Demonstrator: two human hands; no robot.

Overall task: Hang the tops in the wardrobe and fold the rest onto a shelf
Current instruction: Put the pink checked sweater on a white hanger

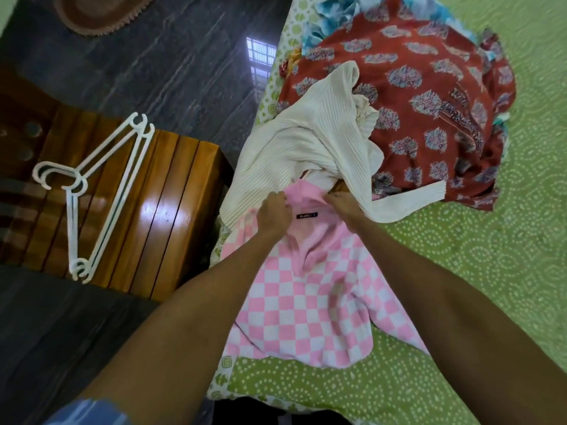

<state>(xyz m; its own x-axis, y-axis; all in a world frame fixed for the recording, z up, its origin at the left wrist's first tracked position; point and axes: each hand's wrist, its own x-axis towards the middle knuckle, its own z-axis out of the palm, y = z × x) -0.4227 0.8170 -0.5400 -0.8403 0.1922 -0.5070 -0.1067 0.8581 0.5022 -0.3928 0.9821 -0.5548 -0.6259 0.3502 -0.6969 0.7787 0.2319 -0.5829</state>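
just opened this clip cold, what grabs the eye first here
The pink checked top lies spread on the green bedspread in the middle, with the left hand and right hand both pinching its collar. Just beyond it a cream knit drapes over a heap topped by a red print cloth. Off to the left, white hangers lie on a wooden table.

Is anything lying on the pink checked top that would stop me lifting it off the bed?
Yes. The cream ribbed sweater drapes over the pink checked top at its collar, where the left hand and right hand grip it.
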